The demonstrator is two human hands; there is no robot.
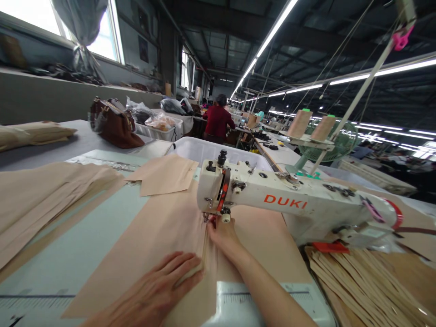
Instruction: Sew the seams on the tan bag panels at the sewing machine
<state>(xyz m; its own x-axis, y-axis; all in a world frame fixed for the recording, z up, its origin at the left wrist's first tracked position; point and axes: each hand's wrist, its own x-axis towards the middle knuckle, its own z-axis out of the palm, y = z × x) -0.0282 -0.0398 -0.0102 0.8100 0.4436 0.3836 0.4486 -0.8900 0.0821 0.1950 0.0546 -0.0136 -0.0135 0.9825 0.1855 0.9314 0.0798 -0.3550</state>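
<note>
A large piece of beige fabric (163, 227) lies under the needle and presser foot (205, 217) of a white sewing machine (286, 197). A narrow strip with a lengthwise fold (205, 250) runs on it from the foot toward me. My left hand (163, 281) lies on the fabric with its fingers stretched out, beside the strip. Close to the right of the foot, my right hand (223, 234) has its fingers curled and pinched at the fabric by the seam line. Its fingertips are partly hidden by the machine head.
Beige fabric pieces (44, 190) lie at the left, and a smaller one (166, 175) behind the work. A brown handbag (114, 122) stands farther back. Beige strips (371, 281) lie at the right. Thread cones (299, 123) stand behind the machine. A person in red (219, 120) sits ahead.
</note>
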